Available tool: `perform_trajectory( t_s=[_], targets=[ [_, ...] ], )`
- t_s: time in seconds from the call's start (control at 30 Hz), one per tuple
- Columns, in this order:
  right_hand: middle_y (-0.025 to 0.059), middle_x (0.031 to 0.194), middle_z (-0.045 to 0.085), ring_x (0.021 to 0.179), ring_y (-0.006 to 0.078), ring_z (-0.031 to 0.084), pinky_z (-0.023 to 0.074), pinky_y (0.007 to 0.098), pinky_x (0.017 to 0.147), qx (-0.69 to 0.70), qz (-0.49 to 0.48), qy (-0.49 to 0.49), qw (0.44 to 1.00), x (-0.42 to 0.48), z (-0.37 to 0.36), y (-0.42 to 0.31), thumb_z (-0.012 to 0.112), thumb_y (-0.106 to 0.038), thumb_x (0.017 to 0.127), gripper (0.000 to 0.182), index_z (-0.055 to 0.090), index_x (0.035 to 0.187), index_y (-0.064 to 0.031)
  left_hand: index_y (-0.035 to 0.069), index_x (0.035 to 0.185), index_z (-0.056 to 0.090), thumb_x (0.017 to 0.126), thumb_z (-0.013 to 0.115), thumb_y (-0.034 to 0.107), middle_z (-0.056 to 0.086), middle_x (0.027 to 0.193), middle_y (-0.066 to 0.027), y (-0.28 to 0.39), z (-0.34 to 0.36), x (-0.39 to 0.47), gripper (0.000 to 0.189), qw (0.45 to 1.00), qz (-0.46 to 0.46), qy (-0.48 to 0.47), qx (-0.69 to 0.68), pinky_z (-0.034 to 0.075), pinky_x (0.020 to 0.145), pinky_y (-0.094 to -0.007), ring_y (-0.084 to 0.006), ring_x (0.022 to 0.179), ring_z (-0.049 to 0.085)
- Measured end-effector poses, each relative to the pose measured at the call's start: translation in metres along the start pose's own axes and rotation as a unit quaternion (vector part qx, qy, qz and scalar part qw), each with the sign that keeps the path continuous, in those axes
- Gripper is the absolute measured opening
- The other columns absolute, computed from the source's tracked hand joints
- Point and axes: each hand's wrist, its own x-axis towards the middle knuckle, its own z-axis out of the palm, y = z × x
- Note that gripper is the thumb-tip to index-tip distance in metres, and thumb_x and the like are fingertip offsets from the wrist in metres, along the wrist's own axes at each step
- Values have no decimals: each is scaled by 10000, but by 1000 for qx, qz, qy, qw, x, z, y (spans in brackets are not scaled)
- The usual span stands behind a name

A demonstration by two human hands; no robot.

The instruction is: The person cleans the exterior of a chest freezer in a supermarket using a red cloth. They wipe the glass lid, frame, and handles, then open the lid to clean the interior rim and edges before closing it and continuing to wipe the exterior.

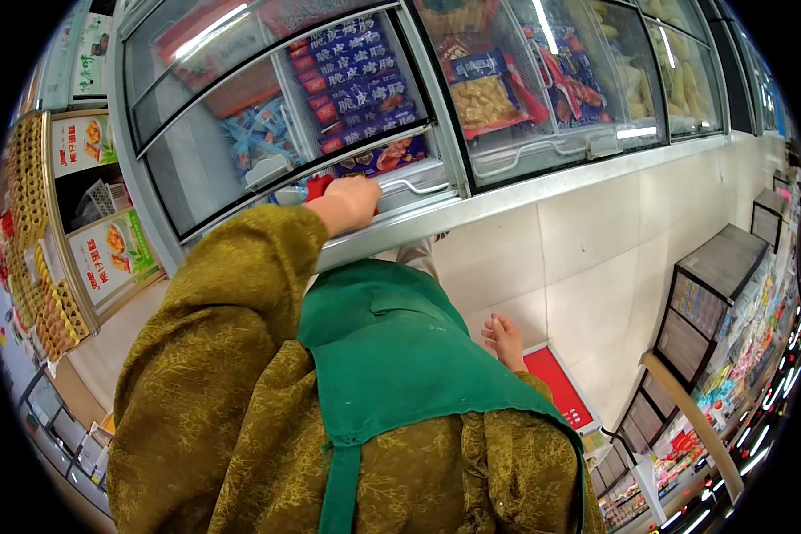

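Note:
My left hand (351, 203) is at the front rim of a glass-topped chest freezer (507, 208). Its fingers are closed around a red cloth (316, 187), which shows on either side of the fist. Just right of that hand is a white wire handle (415, 187). Beneath the sliding glass lid (193, 167) lie stacked blue-purple packs of sausages (354, 83) and light-blue packets (263, 130). My right hand (504, 340) hangs beside the green apron (400, 347), loosely curled and holding nothing.
Further right, the freezer holds a bag of pale frozen chunks (484, 97). Egg trays (30, 180) and a printed display shelf (100, 260) stand at left. A red sign board (557, 387) and dark-framed bins (707, 287) stand on the tiled floor (594, 213) at right.

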Motion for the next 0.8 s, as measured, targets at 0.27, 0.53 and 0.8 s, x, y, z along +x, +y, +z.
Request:
perform_trajectory(
  t_s=[0.27,0.53,0.8],
  targets=[
    [52,1043,603,836,146,605,472,265,669,7,-14,-9,1000,2,7,-16,544,-324,922,412,498,1248,-77,86,939,641,768,560,101,659,947,-148,-24,17,-29,190,997,6,-28,68,511,732,-424,-315,892,640],
    [33,1019,602,831,120,583,452,251,671,-6,-10,5,1000,-6,13,-39,555,-292,917,392,512,1232,-62,82,892,623,734,561,111,648,882,-174,-65,33,-83,172,986,-56,76,-134,485,719,-439,-356,861,617],
    [16,992,612,827,109,585,453,248,686,-40,-44,-16,998,-8,30,-62,554,-315,917,396,523,1230,-74,78,859,615,738,558,94,643,826,-163,7,22,-27,135,969,10,131,-207,479,721,-439,-342,850,614]
  ],
)
